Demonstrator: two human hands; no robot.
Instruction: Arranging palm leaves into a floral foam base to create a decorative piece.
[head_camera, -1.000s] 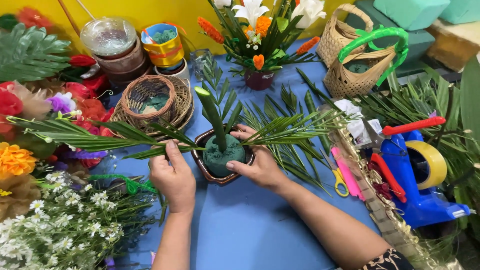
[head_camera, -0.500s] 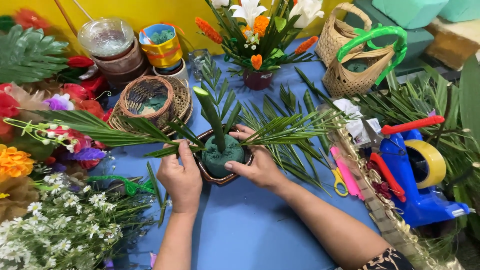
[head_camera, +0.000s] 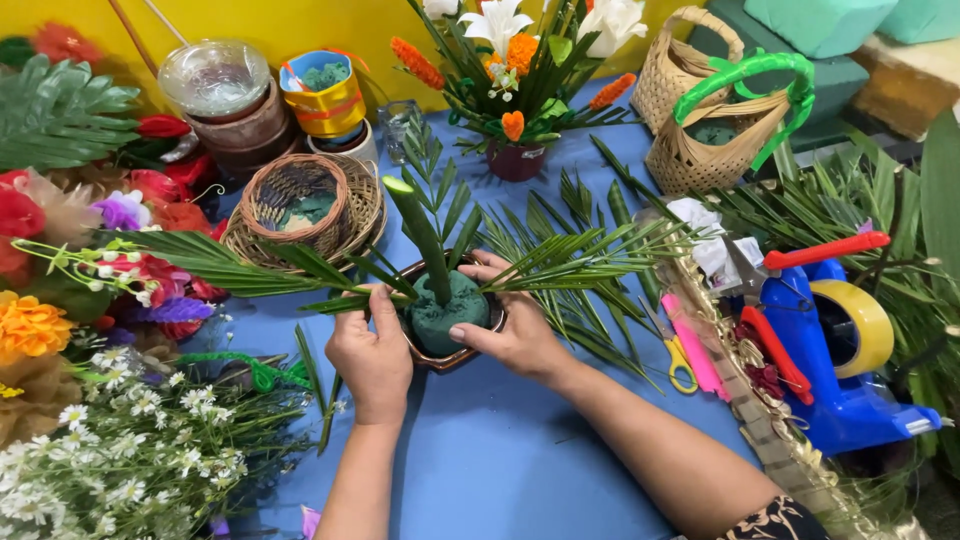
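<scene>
A small brown bowl (head_camera: 455, 357) holds a dark green block of floral foam (head_camera: 445, 310) with a thick green stalk (head_camera: 420, 235) standing in it. My left hand (head_camera: 372, 355) grips the stem end of a long palm frond (head_camera: 225, 262) that reaches out to the left, pressing it against the foam's left side. Around the bowl's right rim curls my right hand (head_camera: 515, 325), fingers on the foam. A second palm frond (head_camera: 590, 255) sticks out of the foam toward the right.
Loose flowers (head_camera: 60, 270) and white daisies (head_camera: 120, 460) lie at left. Behind stand a woven basket (head_camera: 300, 205), stacked pots (head_camera: 235, 110) and a finished arrangement (head_camera: 520, 90). At right are scissors (head_camera: 675, 355), a blue tape dispenser (head_camera: 845, 370), more baskets (head_camera: 720, 130) and palm leaves (head_camera: 880, 200).
My left hand has pushed the left frond's stem in toward the foam, moving slightly right. The frond has shifted with it. The right hand stays on the bowl.
</scene>
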